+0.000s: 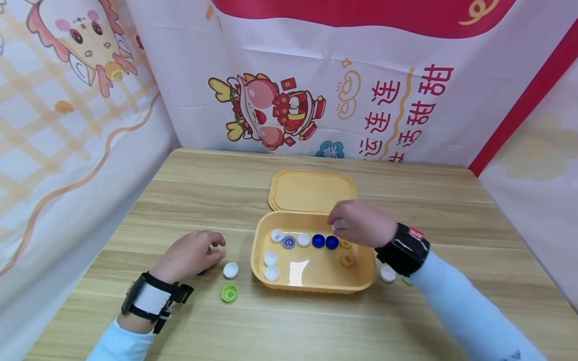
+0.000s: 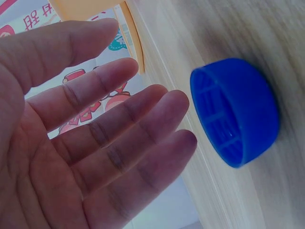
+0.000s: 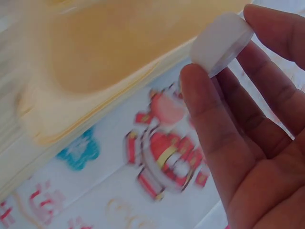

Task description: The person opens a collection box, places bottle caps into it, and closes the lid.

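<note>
Your R hand (image 1: 363, 223) pinches white cap (image 3: 220, 43) over tub (image 1: 316, 288) — prob. light, stiff, slick plastic, so grip opp. edges — while L hand (image 1: 189, 255), fingers loosely spread, empty, is nr blue cap (image 2: 255, 109).

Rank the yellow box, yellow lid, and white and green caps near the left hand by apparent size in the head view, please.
Yellow box
Yellow lid
White cap and green cap, too alike to rank

Tilted white cap (image 3: 220, 44) in right hand (image 1: 363, 223), blue cap (image 2: 259, 109) near left hand (image 1: 191, 255)
</note>
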Motion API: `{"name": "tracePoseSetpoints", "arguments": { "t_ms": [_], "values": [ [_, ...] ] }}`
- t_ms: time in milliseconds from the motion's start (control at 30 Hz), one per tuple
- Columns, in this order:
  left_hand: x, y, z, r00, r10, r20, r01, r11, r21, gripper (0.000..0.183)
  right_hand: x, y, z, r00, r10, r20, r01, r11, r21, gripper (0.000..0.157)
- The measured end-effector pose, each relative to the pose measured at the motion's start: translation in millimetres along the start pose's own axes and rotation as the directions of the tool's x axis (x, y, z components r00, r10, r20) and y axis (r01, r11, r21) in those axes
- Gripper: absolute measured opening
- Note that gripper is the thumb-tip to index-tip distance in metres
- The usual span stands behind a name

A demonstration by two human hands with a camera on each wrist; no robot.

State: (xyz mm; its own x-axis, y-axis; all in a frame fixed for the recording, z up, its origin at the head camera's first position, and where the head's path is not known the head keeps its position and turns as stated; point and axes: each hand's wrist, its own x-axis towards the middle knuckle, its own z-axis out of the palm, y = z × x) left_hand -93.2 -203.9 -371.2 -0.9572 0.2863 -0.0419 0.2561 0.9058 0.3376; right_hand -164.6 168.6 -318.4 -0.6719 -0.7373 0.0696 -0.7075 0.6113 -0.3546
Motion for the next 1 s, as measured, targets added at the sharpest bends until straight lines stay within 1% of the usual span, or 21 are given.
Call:
{"name": "tracePoseSetpoints", "arguments": {
  "t_ms": [133, 267, 367, 500, 567, 733, 900, 1000],
  "values": [
    [-2.1, 0.0, 0.1, 1.0, -0.006, -0.002, 0.006, 1.0, -0.005, 0.017, 22.7, -19.7, 9.2, 0.994, -0.09, 0.06, 0.09, 0.996, -0.005, 0.013],
    [-4.6, 0.2, 0.5, 1.0, -0.013, -0.004, 0.013, 1.0, -0.013, 0.017, 39.0, -31.8, 23.0, 0.981, -0.156, 0.116, 0.161, 0.986, -0.036, 0.013],
    [-6.6, 0.3, 0.2, 1.0, -0.014, -0.011, 0.014, 1.0, -0.009, 0.018, 46.2, -35.8, 34.6, 0.972, -0.189, 0.141, 0.195, 0.98, -0.034, 0.012],
    [-9.2, 0.9, -1.5, 1.0, -0.005, -0.017, 0.005, 1.0, -0.004, 0.018, 52.7, -38.4, 48.6, 0.96, -0.226, 0.164, 0.23, 0.973, -0.007, 0.013],
    [-9.3, 0.8, -1.7, 1.0, -0.006, -0.016, 0.006, 1.0, -0.003, 0.018, 55.4, -38.7, 55.0, 0.955, -0.245, 0.17, 0.25, 0.968, -0.013, 0.013],
    [-8.6, 0.1, -2.2, 1.0, -0.014, -0.01, 0.014, 1.0, -0.001, 0.018, 60.4, -42.4, 66.6, 0.944, -0.265, 0.198, 0.279, 0.959, -0.046, 0.013],
    [-8.1, -1.4, -1.3, 1.0, -0.01, -0.014, 0.01, 1.0, 0.004, 0.019, 63.6, -50.1, 73.8, 0.939, -0.255, 0.231, 0.271, 0.962, -0.041, 0.017],
    [-8.0, -2.4, -0.7, 1.0, -0.008, -0.016, 0.009, 1.0, 0.006, 0.018, 66.8, -49.9, 81.6, 0.937, -0.248, 0.246, 0.266, 0.963, -0.043, 0.02]
  ]
}}
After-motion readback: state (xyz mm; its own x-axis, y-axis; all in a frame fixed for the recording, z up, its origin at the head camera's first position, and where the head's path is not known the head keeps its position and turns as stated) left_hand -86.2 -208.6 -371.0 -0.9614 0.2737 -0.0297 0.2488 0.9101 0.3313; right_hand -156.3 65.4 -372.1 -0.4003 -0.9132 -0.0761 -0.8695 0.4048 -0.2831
